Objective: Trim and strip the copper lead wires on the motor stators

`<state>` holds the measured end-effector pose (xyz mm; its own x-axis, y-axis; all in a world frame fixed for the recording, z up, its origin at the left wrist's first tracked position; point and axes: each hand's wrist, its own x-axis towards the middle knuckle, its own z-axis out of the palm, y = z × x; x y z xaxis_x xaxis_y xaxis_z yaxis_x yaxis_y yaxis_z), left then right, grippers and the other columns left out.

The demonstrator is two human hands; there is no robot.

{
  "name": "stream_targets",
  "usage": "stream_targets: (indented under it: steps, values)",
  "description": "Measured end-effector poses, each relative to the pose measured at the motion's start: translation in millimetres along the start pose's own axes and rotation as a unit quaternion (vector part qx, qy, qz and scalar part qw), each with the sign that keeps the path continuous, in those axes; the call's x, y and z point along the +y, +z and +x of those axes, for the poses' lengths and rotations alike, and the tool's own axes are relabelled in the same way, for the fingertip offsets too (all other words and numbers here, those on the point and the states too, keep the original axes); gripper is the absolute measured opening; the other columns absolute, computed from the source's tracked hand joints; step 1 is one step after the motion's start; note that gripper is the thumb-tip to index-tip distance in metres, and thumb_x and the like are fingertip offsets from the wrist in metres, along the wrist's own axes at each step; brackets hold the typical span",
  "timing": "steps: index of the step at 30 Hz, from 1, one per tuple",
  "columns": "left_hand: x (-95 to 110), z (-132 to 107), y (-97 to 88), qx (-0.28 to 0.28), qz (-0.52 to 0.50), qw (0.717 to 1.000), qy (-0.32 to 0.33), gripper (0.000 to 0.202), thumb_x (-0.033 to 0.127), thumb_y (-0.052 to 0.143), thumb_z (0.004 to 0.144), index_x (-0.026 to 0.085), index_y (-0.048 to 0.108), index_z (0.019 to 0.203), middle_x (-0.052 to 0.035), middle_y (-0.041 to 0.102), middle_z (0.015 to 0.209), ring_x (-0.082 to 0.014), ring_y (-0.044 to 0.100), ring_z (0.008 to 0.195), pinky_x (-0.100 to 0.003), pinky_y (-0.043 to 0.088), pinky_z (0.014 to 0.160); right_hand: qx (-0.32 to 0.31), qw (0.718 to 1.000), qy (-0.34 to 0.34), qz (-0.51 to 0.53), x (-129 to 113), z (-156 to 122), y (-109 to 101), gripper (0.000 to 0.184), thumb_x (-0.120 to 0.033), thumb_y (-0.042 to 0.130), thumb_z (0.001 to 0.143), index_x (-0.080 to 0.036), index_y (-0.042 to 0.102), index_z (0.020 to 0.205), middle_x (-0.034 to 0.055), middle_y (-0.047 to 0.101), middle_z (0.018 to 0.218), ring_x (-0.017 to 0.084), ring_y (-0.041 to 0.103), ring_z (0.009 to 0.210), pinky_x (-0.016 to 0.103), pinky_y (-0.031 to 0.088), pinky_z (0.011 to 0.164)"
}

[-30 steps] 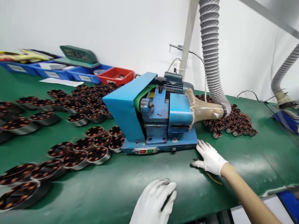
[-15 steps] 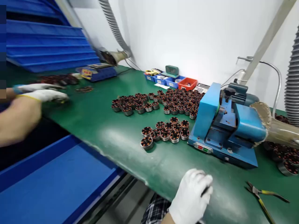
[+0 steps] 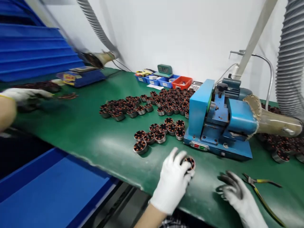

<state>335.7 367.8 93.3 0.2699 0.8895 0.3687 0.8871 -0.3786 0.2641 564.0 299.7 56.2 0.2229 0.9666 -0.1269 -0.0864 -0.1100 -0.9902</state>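
My left hand (image 3: 173, 180), in a white glove, has its fingers closed around a wound motor stator (image 3: 190, 163), a metal ring with copper coils inside. It is at the front of the green table, and the fingers partly cover the ring. To its right, my right hand (image 3: 237, 196) wears a white glove with darkened fingertips. Its fingers are apart and slightly curled, with nothing visible in them. Yellow-handled pliers (image 3: 255, 182) lie just beyond that hand. Several more stators (image 3: 160, 136) stand grouped behind my left hand.
A blue grinding machine (image 3: 218, 117) stands behind my hands, joined to a duct. Many stators (image 3: 175, 99) are massed at its left, others (image 3: 282, 155) at its right. Small bins (image 3: 181, 83) line the wall. At far left is a co-worker's gloved hand (image 3: 26, 94); a blue tray (image 3: 54, 190) lies below.
My left hand has moved forward and grasped one stator from the front of the small group. My right hand has come into view. The camera has turned somewhat to the right.
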Motion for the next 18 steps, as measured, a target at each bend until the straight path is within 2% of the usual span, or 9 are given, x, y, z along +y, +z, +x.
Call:
stream_targets:
  steps: [1,3,5,7,8,10,12,15,18]
  values:
    - [12,-12,2.8,-0.021,-0.041,0.998,0.034,0.014,0.022,0.068,0.070,0.026,0.065,0.083,-0.0022,0.065,0.108,-0.0299,0.052,0.115,-0.044,0.050,0.089,0.003,1.000,0.025,-0.007,1,1,14,0.050,-0.027,0.074,0.065,-0.017,0.056,0.111,0.0133,0.067,0.102,0.020,0.065,0.066,0.031,0.054,0.057]
    - [33,-30,9.3,-0.041,-0.133,0.988,0.069,0.038,0.018,0.067,0.070,0.028,0.058,0.106,-0.0016,0.066,0.106,-0.0249,0.058,0.106,-0.046,0.047,0.095,-0.004,0.997,0.048,-0.051,-4,4,34,0.047,-0.024,0.075,0.059,-0.018,0.063,0.103,0.0106,0.068,0.096,0.021,0.064,0.066,0.032,0.054,0.059]
    - [47,-38,16.6,-0.048,-0.188,0.980,0.049,0.070,0.017,0.068,0.068,0.023,0.037,0.131,-0.0063,0.064,0.110,-0.0255,0.059,0.104,-0.049,0.045,0.097,-0.015,0.996,0.033,-0.085,-13,6,43,0.030,-0.021,0.074,0.058,-0.019,0.070,0.088,0.0079,0.068,0.089,0.023,0.065,0.074,0.033,0.054,0.067]
    - [53,-37,22.9,-0.064,-0.210,0.976,0.017,0.093,0.019,0.071,0.065,0.018,0.017,0.140,-0.0101,0.063,0.113,-0.0269,0.058,0.105,-0.048,0.047,0.094,-0.011,0.996,0.011,-0.087,-20,5,47,0.012,-0.022,0.071,0.063,-0.021,0.073,0.075,0.0064,0.067,0.083,0.024,0.064,0.080,0.033,0.054,0.072]
    - [54,-34,25.1,-0.070,-0.216,0.974,0.015,0.098,0.021,0.073,0.063,0.016,0.014,0.141,-0.0111,0.063,0.112,-0.0272,0.058,0.105,-0.046,0.049,0.092,-0.002,0.997,0.008,-0.080,-23,4,48,0.006,-0.023,0.070,0.065,-0.021,0.073,0.070,0.0060,0.067,0.079,0.024,0.064,0.079,0.033,0.054,0.071]
    - [55,-29,27.3,-0.069,-0.220,0.972,0.038,0.095,0.025,0.077,0.061,0.015,0.021,0.138,-0.0111,0.064,0.109,-0.0278,0.059,0.103,-0.045,0.049,0.092,0.027,0.998,0.014,-0.059,-23,3,46,0.009,-0.026,0.068,0.070,-0.019,0.072,0.069,0.0059,0.067,0.074,0.022,0.064,0.073,0.031,0.054,0.067]
    - [55,-27,27.2,-0.053,-0.218,0.973,0.062,0.082,0.030,0.079,0.060,0.015,0.036,0.128,-0.0100,0.066,0.106,-0.0274,0.061,0.099,-0.047,0.047,0.095,0.063,0.997,0.017,-0.028,-20,3,36,0.012,-0.029,0.068,0.072,-0.017,0.070,0.071,0.0057,0.066,0.070,0.019,0.062,0.063,0.030,0.053,0.058]
    - [56,-26,25.7,-0.047,-0.235,0.969,0.064,0.063,0.034,0.080,0.059,0.019,0.047,0.111,-0.0052,0.067,0.098,-0.0234,0.064,0.091,-0.048,0.043,0.098,0.138,0.990,-0.001,0.029,-19,8,6,0.019,-0.038,0.068,0.073,-0.019,0.066,0.077,0.0034,0.065,0.072,0.014,0.058,0.055,0.026,0.050,0.050]
    - [57,-26,24.7,-0.044,-0.244,0.967,0.062,0.061,0.035,0.079,0.060,0.019,0.048,0.110,-0.0041,0.066,0.095,-0.0218,0.064,0.089,-0.047,0.043,0.098,0.205,0.976,-0.024,0.070,-28,11,-23,0.020,-0.042,0.064,0.076,-0.024,0.064,0.085,0.0002,0.065,0.080,0.012,0.059,0.061,0.022,0.050,0.054]
